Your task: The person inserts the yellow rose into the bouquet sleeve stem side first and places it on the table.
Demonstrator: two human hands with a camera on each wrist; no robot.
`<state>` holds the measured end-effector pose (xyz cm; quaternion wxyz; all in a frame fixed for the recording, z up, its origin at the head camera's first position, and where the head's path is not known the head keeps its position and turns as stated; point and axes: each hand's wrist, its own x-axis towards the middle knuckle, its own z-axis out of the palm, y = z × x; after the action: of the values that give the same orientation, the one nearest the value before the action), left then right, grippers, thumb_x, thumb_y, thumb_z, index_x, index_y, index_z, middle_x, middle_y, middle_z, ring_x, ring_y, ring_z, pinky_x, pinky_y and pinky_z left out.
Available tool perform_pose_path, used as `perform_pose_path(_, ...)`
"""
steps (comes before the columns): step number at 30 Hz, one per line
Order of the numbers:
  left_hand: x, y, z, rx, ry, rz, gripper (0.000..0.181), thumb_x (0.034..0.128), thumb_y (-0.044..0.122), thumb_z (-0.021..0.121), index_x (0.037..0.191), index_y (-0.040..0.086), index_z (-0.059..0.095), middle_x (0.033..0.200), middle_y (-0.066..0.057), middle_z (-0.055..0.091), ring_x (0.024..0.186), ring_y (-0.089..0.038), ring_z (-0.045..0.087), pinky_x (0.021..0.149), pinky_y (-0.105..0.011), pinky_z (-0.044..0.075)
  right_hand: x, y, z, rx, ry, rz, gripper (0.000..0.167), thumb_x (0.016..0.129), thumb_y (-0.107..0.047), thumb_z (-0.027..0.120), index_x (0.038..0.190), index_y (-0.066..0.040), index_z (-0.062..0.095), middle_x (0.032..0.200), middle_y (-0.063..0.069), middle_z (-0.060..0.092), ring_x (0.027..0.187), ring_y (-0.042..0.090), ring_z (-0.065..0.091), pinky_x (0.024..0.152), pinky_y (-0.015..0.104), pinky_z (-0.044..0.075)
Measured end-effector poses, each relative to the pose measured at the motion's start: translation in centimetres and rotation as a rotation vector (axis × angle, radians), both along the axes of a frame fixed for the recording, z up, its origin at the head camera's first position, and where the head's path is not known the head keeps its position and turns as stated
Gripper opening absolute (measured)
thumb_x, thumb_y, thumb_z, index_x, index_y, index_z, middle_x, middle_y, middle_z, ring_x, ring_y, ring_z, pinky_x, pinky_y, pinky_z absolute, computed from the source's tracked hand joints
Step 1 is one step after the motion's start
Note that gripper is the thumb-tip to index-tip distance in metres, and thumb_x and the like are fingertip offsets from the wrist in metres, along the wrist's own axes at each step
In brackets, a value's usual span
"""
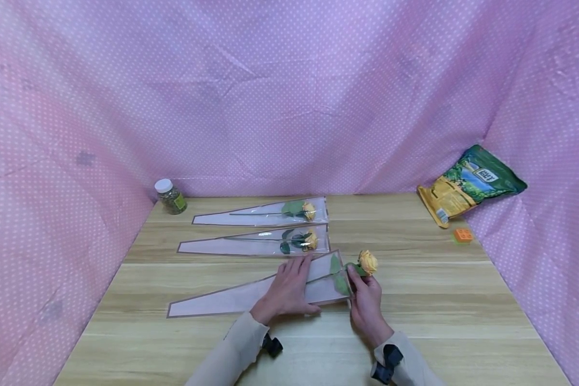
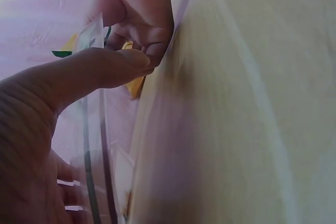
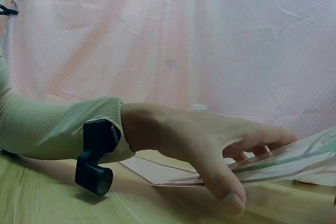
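A yellow rose (image 1: 368,262) has its head outside the wide end of a clear, dark-edged flower sleeve (image 1: 217,303); its stem and some leaves lie within. My right hand (image 1: 366,305) holds the rose just below the head, thumb over the leaves, at the sleeve's mouth. Its curled fingers also show in the left wrist view, partly hidden behind the other thumb. My left hand (image 1: 289,287) lies across the sleeve with fingers spread. In the right wrist view that left hand (image 3: 194,137) has its thumb extended beside the sleeve's near edge.
Two more sleeves, an upper one (image 1: 212,219) and a lower one (image 1: 198,247), each with a yellow rose inside, lie farther back. A white-lidded jar (image 1: 172,198) stands back left. At right are a green and yellow bag (image 1: 473,182) and an orange block (image 1: 463,235).
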<state>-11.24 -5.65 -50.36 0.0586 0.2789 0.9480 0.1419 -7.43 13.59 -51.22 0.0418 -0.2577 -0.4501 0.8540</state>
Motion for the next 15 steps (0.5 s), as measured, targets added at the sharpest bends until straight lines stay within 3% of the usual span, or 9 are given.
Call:
perform_pose_path(4, 0.01, 0.17, -0.09, 0.025, -0.007, 0.007, 0.127, 0.0653, 0.067, 0.081, 0.16, 0.014, 0.014, 0.158, -0.01, 0.035, 0.143, -0.03, 0.039, 0.114, -0.051, 0.036, 0.05, 0.02, 0.07, 0.006, -0.004, 0.033, 0.033, 0.089, -0.026, 0.075, 0.115, -0.012, 0.059, 0.098, -0.016, 0.067, 0.096, -0.004, 0.063, 0.087, 0.015, 0.053)
perform_pose_path(11, 0.04, 0.12, 0.05, 0.049, 0.041, 0.009, 0.12, 0.0669, 0.063, 0.079, 0.158, 0.013, 0.02, 0.154, -0.01, 0.039, 0.137, -0.028, 0.043, 0.11, -0.047, 0.04, -0.02, 0.16, 0.2, 0.026, 0.007, 0.188, 0.052, 0.096, -0.021, 0.066, 0.138, -0.001, 0.044, 0.101, -0.016, 0.069, 0.098, -0.003, 0.066, 0.089, 0.018, 0.053)
perform_pose_path(15, 0.02, -0.1, 0.28, 0.074, 0.068, 0.027, 0.115, 0.067, 0.061, 0.08, 0.156, 0.014, 0.024, 0.147, -0.009, 0.043, 0.131, -0.025, 0.045, 0.107, -0.045, 0.041, 0.05, 0.67, 0.41, 0.063, 0.017, 0.248, 0.055, 0.099, -0.027, 0.063, 0.142, -0.003, 0.041, 0.106, -0.016, 0.065, 0.102, -0.003, 0.062, 0.092, 0.017, 0.051)
